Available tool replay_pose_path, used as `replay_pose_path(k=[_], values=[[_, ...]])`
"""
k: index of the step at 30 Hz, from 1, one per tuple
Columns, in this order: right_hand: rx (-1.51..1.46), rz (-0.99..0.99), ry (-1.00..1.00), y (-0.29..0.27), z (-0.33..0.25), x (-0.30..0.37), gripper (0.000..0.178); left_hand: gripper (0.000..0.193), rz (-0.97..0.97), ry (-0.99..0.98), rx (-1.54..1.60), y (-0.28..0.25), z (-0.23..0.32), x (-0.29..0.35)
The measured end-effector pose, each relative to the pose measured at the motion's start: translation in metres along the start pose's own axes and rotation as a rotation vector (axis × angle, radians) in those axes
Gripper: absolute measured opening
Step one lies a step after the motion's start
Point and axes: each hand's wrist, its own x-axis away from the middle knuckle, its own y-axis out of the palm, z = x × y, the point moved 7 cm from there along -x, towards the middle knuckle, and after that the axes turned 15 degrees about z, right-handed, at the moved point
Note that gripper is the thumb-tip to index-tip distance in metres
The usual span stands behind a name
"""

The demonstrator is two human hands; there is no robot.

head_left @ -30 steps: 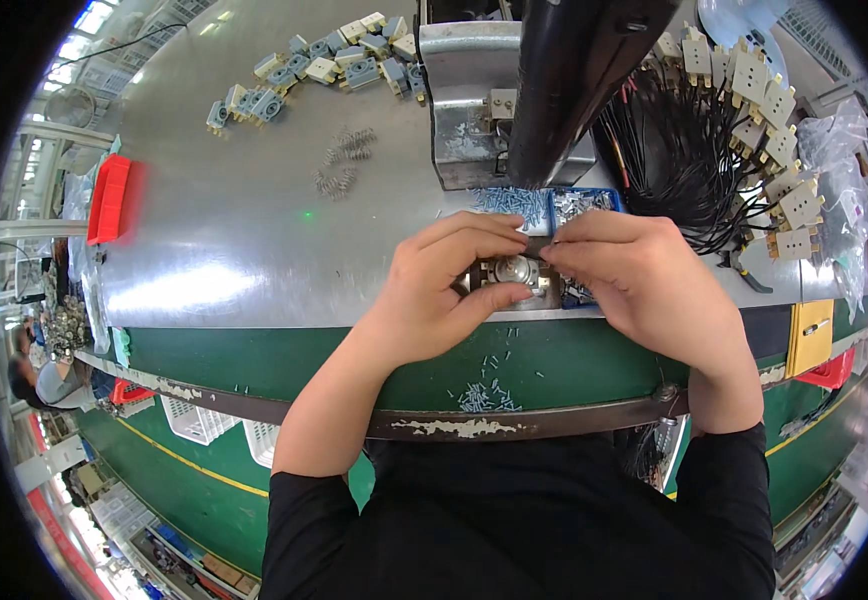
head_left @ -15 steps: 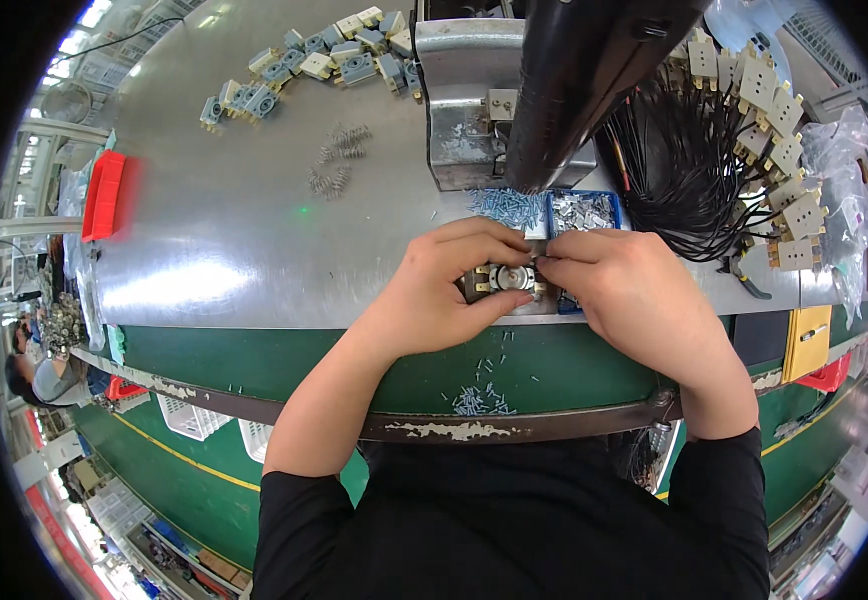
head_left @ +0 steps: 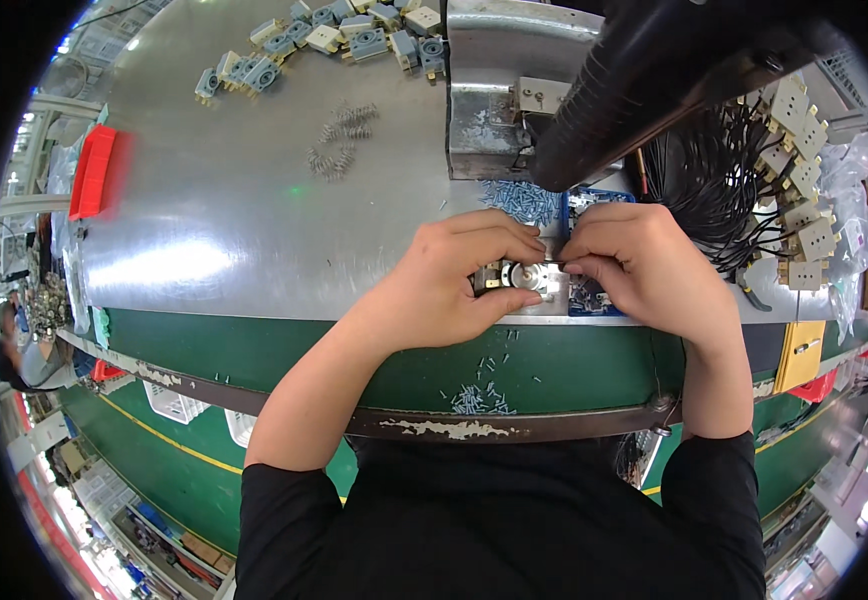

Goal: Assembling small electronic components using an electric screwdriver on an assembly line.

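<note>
My left hand (head_left: 466, 272) is closed round a small electrical part (head_left: 526, 277) with a round silvery disc and a brass tab, its thumb on the near side and fingers on the far side. Just to the right, my right hand (head_left: 639, 262) has thumb and forefinger pinched together beside the part. What lies in that pinch is too small to make out. A blue tray (head_left: 595, 309) of small metal pieces is partly hidden under my right hand. Beyond my hands lies a heap of bluish screws (head_left: 519, 201).
A dark machine column (head_left: 644, 85) slants above the metal block (head_left: 489, 140) beyond my hands. Black cables (head_left: 699, 180) with cream sockets (head_left: 814, 240) lie right. Loose springs (head_left: 339, 140), grey sockets (head_left: 366, 44) and a red bin (head_left: 94, 172) are left; spilled screws (head_left: 476, 400) lie in front.
The view has shifted slightly. My right fingertips have drawn a little away from the part and are pinched together. My left hand keeps its hold on the part.
</note>
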Motion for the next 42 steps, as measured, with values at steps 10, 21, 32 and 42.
replay_pose_path(k=[10,21,32,42], values=[[0.082,0.140,-0.091,-0.008,-0.009,-0.002,0.013,0.034,0.007,0.012,-0.016,-0.002,0.000,0.003],[0.037,0.111,-0.088,0.000,-0.014,-0.001,0.016,0.035,0.050,0.029,-0.016,-0.003,0.002,0.002],[-0.010,0.057,-0.147,0.006,-0.026,0.001,0.016,0.033,0.077,0.051,0.012,-0.007,-0.001,0.006],[0.035,0.205,-0.015,0.007,-0.020,0.002,0.023,0.035,0.062,-0.003,-0.001,-0.005,0.000,0.003]])
